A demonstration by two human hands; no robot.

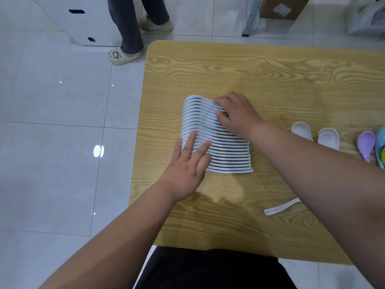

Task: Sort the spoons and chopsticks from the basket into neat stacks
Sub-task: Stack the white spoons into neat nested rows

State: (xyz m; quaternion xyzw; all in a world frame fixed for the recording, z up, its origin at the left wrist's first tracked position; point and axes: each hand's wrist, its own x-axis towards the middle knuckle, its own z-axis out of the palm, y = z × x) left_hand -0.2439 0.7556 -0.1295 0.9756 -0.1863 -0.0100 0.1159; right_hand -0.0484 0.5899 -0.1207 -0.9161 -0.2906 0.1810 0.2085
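Row of nested white ceramic soup spoons, on the light wood-grain table, is pressed under flat, uncurled fingers of left hand and right hand, nothing gripped; edges are best squared by gentle, even inward pressure.

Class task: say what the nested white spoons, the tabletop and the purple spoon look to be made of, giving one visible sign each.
Nested white spoons: glossy ceramic or melamine; smooth, shiny, thick rims.
Tabletop: wood-grain laminate, probably; flat printed-looking grain, rounded corner.
Purple spoon: likely plastic or melamine; even pastel colour, soft sheen.
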